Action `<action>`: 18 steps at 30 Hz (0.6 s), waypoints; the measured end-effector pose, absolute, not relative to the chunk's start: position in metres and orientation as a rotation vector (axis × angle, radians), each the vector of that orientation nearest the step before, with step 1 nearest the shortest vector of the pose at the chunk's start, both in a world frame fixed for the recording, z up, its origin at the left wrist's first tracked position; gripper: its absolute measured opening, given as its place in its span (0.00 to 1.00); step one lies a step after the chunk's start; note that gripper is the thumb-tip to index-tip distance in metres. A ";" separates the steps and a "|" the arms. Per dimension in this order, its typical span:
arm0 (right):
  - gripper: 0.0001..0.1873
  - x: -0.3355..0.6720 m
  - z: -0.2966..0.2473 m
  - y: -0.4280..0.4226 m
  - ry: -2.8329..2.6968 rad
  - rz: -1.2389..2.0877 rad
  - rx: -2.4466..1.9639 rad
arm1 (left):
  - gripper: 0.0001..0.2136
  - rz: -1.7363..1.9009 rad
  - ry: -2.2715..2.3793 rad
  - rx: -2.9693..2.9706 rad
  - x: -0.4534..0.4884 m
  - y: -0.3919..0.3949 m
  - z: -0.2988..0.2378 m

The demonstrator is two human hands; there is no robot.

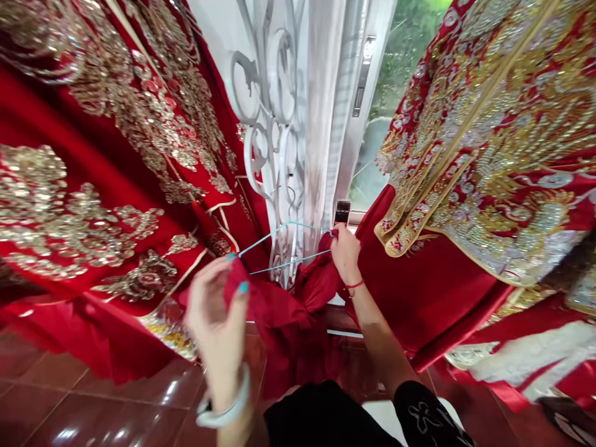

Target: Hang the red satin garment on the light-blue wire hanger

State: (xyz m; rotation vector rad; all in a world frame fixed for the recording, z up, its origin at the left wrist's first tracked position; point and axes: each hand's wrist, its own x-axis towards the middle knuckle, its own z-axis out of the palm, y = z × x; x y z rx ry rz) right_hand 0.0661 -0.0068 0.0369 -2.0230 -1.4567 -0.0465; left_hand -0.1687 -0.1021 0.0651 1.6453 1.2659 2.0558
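A thin light blue cord (262, 239) stretches as a loop between my two hands. My left hand (214, 310), slightly blurred, has its fingers and thumb curled around the edge of a dark red cloth (286, 310), with one end of the cord at the fingertips. The closed fingers of my right hand (346, 251) grip the cord's other end, next to a gathered part of the same cloth. Below the hands the cloth hangs bunched in folds. What lies inside the right fingers is hidden.
Red garments with silver-gold embroidery (153, 124) hang on the left. A red and gold beaded garment (488, 136) hangs on the right. White scrolled ironwork (274, 112) and a window frame (358, 105) stand between them. Below is a reddish tiled floor (125, 410).
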 end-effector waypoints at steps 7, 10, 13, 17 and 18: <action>0.18 0.159 0.032 0.020 -1.535 0.257 -1.789 | 0.25 1.585 2.094 1.774 -0.177 -0.039 0.019; 0.20 0.183 0.011 0.018 -1.414 0.557 -1.518 | 0.23 1.516 2.012 1.913 -0.197 -0.034 0.012; 0.21 0.180 -0.008 0.008 -1.132 0.663 -1.422 | 0.20 1.489 2.050 1.924 -0.209 -0.037 0.015; 0.19 0.162 -0.018 -0.001 -0.890 0.546 -1.393 | 0.17 1.470 2.110 1.899 -0.212 -0.037 0.022; 0.18 0.159 -0.019 -0.002 -0.871 0.516 -1.390 | 0.17 1.466 2.078 1.933 -0.212 -0.037 0.022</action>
